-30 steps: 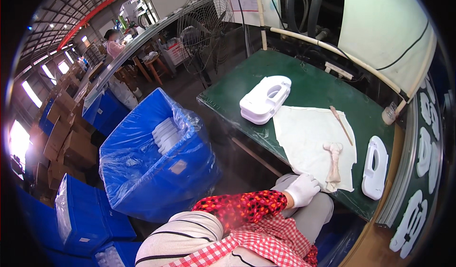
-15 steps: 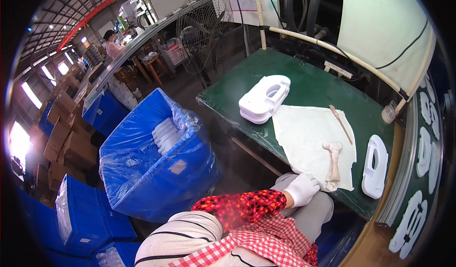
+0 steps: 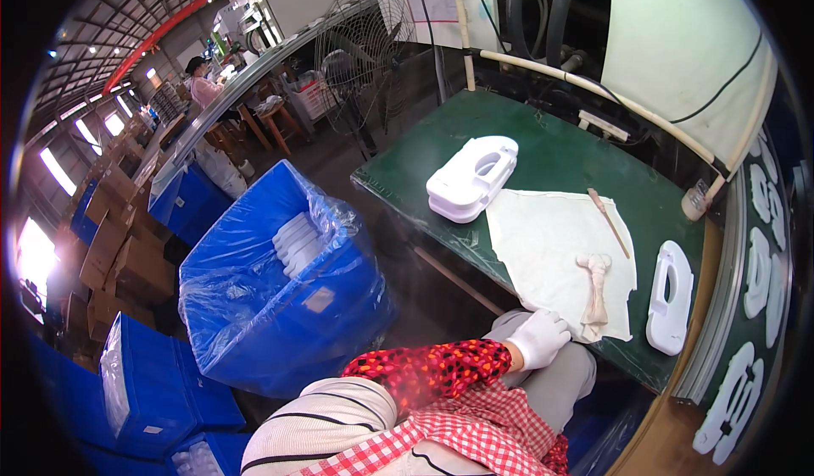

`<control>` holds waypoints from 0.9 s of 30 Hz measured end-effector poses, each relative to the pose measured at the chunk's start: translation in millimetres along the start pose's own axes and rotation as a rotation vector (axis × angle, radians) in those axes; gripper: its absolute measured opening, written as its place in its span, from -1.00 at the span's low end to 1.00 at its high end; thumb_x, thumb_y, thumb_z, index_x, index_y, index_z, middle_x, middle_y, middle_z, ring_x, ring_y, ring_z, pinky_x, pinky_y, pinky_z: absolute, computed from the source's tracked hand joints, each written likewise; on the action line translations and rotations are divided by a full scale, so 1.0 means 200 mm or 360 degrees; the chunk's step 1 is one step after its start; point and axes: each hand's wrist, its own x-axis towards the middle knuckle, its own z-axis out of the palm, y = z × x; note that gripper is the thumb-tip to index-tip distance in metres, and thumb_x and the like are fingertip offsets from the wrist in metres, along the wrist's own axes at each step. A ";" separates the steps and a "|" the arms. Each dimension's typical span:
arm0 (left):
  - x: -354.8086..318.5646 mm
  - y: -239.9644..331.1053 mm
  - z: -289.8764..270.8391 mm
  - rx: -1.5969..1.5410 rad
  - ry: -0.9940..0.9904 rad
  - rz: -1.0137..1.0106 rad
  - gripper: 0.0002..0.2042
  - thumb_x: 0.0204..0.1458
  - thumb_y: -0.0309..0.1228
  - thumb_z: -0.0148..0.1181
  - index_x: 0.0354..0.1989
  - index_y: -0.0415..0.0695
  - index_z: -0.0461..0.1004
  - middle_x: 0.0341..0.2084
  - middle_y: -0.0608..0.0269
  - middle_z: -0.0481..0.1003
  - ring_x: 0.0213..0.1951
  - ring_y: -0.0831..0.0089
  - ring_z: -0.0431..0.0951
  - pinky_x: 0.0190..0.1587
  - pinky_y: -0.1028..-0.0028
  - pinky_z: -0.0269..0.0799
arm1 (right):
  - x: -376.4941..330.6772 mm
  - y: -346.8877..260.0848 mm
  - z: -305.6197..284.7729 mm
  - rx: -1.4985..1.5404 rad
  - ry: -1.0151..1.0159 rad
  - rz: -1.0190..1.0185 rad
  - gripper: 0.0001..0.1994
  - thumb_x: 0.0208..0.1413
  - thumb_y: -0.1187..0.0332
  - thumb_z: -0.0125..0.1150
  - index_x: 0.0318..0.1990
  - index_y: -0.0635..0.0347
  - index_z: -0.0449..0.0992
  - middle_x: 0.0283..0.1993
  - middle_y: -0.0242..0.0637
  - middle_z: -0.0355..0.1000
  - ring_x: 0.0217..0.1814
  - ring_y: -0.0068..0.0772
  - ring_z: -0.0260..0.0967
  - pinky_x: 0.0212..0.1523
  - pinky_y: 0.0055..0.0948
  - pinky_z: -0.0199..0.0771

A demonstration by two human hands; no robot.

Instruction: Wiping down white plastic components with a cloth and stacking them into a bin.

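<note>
My left hand (image 3: 543, 339), in a white glove, rests on my grey-trousered leg at the table's near edge. Its fingers are curled together, and nothing shows in them. My right hand does not show; only a scrap of red patterned sleeve (image 3: 555, 457) appears low down. Just beyond the left hand, a white cloth (image 3: 543, 239) covers part of the green table (image 3: 560, 150). On it lie a small bundle of pale wrapped cloth (image 3: 594, 294) and a thin brown-handled tool (image 3: 609, 222). A stack of white plastic parts with oval openings (image 3: 462, 192) sits left of the cloth, and a single similar part (image 3: 670, 298) to the right.
To the left stands a blue bin (image 3: 288, 332) lined with clear plastic, white parts inside. A wire-caged fan (image 3: 360, 61) is behind it. Cardboard boxes (image 3: 140, 268) pile up farther left. A rack of white parts (image 3: 733, 400) edges the right side. Another person (image 3: 203, 86) sits far back.
The view has shifted very slightly. My left hand stays on my leg, and the things on the table keep their places.
</note>
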 end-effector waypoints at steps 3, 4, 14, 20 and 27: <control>0.00 0.00 0.00 0.0019 -0.0026 -0.0004 -0.89 -0.19 -0.42 0.06 -0.47 -0.12 0.46 -0.42 0.22 0.43 -0.26 0.25 0.41 -0.10 0.31 0.30 | 0.06 0.01 0.02 0.0040 -0.0044 -0.0042 -0.64 0.25 0.20 -0.19 -0.06 0.22 0.48 0.02 -0.27 0.46 -0.09 -0.13 0.42 -0.06 -0.28 0.42; 0.00 0.00 0.00 0.0014 -0.0057 -0.0003 -0.89 -0.19 -0.42 0.06 -0.47 -0.12 0.46 -0.42 0.22 0.43 -0.26 0.25 0.41 -0.10 0.31 0.30 | 0.08 0.01 0.03 0.0054 -0.0055 -0.0052 -0.64 0.25 0.20 -0.19 -0.06 0.22 0.48 0.01 -0.28 0.46 -0.09 -0.13 0.42 -0.06 -0.28 0.42; 0.02 0.00 0.00 0.0028 -0.0061 -0.0014 -0.86 -0.17 -0.42 0.06 -0.43 -0.13 0.49 -0.39 0.23 0.45 -0.24 0.26 0.41 -0.10 0.31 0.30 | 0.18 -0.01 0.07 0.0160 -0.0134 -0.0143 -0.64 0.25 0.19 -0.18 -0.05 0.22 0.48 0.01 -0.29 0.46 -0.10 -0.13 0.42 -0.06 -0.28 0.42; 0.01 0.01 -0.01 0.0026 -0.0091 -0.0019 -0.86 -0.17 -0.41 0.06 -0.42 -0.12 0.49 -0.38 0.22 0.45 -0.24 0.26 0.41 -0.10 0.31 0.30 | 0.25 -0.07 0.10 0.0207 -0.0183 -0.0197 -0.64 0.25 0.19 -0.18 -0.05 0.22 0.48 0.00 -0.29 0.46 -0.10 -0.13 0.42 -0.06 -0.28 0.42; -0.01 0.00 -0.02 0.0028 -0.0072 0.0002 -0.86 -0.19 -0.40 0.06 -0.45 -0.11 0.50 -0.39 0.22 0.47 -0.23 0.24 0.43 -0.10 0.31 0.31 | 0.21 -0.01 0.11 0.0263 -0.0121 -0.0220 -0.64 0.25 0.19 -0.18 -0.05 0.22 0.48 0.00 -0.30 0.46 -0.11 -0.13 0.42 -0.06 -0.28 0.42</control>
